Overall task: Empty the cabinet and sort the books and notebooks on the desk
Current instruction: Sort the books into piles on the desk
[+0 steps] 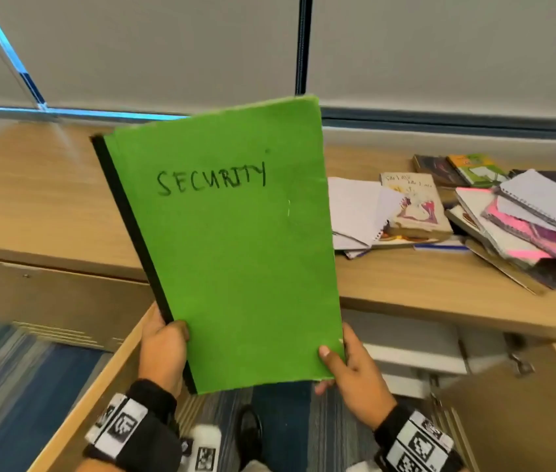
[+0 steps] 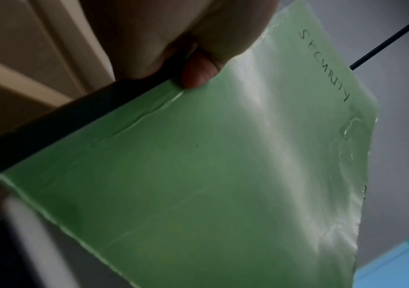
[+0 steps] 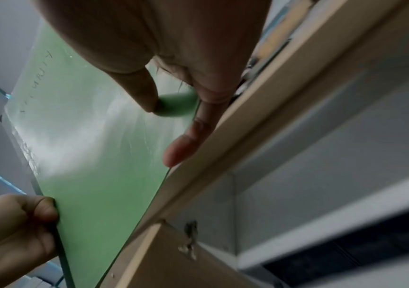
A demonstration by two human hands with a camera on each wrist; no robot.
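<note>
The step in hand looks like carrying one item from cabinet to desk: a large flat green notebook with a black spine and "SECURITY" handwritten on its cover (image 1: 225, 240) is held upright in the air in front of the desk, the left hand (image 1: 164, 352) curled round the spine's lower end, the right hand (image 1: 348, 366) pinching the opposite lower corner, thumb on the cover. Next it likely needs laying on the bare stretch of the light wooden desktop (image 1: 48, 206), apart from the loose heap of books and spiral notebooks (image 1: 474, 216) to the right. Grey partition panels (image 1: 167, 46) back the desk; open cabinet doors (image 1: 522, 420) stand below, over striped blue carpet (image 1: 31, 386)
</note>
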